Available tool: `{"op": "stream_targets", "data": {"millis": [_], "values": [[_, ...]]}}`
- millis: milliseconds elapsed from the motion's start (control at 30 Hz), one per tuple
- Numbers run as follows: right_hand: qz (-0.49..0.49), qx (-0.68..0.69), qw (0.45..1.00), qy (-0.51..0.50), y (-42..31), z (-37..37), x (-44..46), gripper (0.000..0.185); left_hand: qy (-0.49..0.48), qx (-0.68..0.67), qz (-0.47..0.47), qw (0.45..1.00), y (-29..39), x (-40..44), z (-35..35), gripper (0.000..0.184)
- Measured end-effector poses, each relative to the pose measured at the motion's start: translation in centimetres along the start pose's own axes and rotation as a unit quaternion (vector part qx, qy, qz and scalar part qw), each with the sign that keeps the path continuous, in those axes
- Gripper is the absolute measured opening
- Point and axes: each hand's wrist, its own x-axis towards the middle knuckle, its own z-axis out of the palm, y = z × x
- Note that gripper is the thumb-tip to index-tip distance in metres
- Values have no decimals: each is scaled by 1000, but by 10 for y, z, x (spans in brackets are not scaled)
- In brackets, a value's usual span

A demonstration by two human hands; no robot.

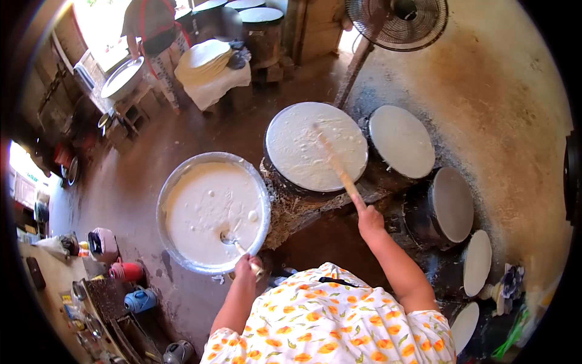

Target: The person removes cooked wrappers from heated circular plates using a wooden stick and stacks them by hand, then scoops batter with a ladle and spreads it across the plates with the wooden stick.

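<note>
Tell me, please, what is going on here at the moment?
The person's left hand holds a ladle, its bowl in the white liquid of a wide metal basin. The right hand holds a wooden stick over a round, white-coated top beside the basin. Another person stands by a second basin farther back.

No readable text, label, brand, number or sign is showing anywhere. Small colored items at lower left are coming out too small and blurred for any print to be legible.
</note>
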Motion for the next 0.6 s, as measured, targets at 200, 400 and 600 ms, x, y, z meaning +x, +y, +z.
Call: {"op": "stream_targets", "data": {"millis": [200, 400, 600], "values": [[-29, 119, 992, 23, 1, 1, 12, 62, -28, -5, -77, 997, 36, -56, -49, 20], [-68, 290, 954, 7, -13, -18, -47, 64, -157, -85, -61, 982, 93, 61, -24, 20], [-65, 337, 931, 125, 27, -19, -8, 58, -291, -156, -58, 942, 113, 46, 37, 21]]}}
